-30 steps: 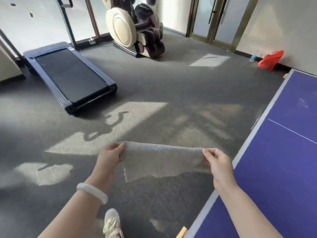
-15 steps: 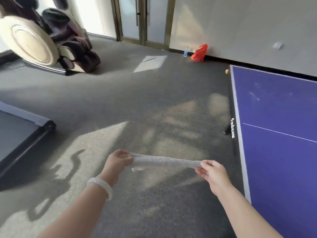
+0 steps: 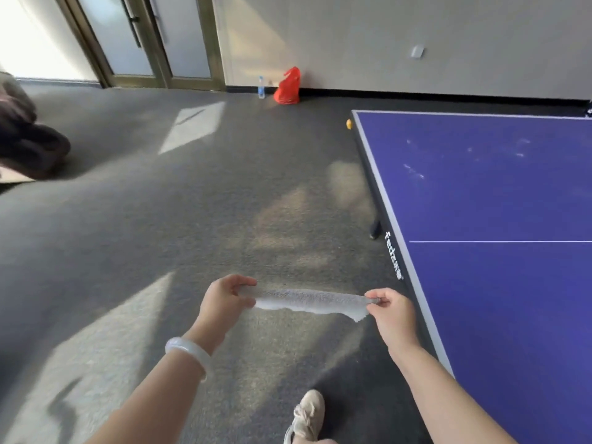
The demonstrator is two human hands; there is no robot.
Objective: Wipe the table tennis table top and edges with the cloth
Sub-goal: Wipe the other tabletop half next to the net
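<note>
A light grey cloth [image 3: 310, 301] is stretched flat and level between both hands above the carpet. My left hand [image 3: 224, 299] pinches its left end, a white bangle on that wrist. My right hand [image 3: 392, 312] pinches its right end, just left of the table's white-lined edge. The blue table tennis table [image 3: 499, 200] fills the right side, with pale dusty smudges on its far half and a white centre line across it. The cloth does not touch the table.
Grey carpet [image 3: 160, 219] spreads to the left with sunlit patches. A red bag [image 3: 287, 87] and a water bottle [image 3: 261, 87] stand by the far wall. An orange ball [image 3: 349, 124] lies near the table's far corner. My shoe [image 3: 307, 418] is below. A dark massage chair [image 3: 28, 145] sits at left.
The view has swung right, so more of the table shows and the treadmill has left the frame. The cloth went from hanging open to being pulled flat between my hands.
</note>
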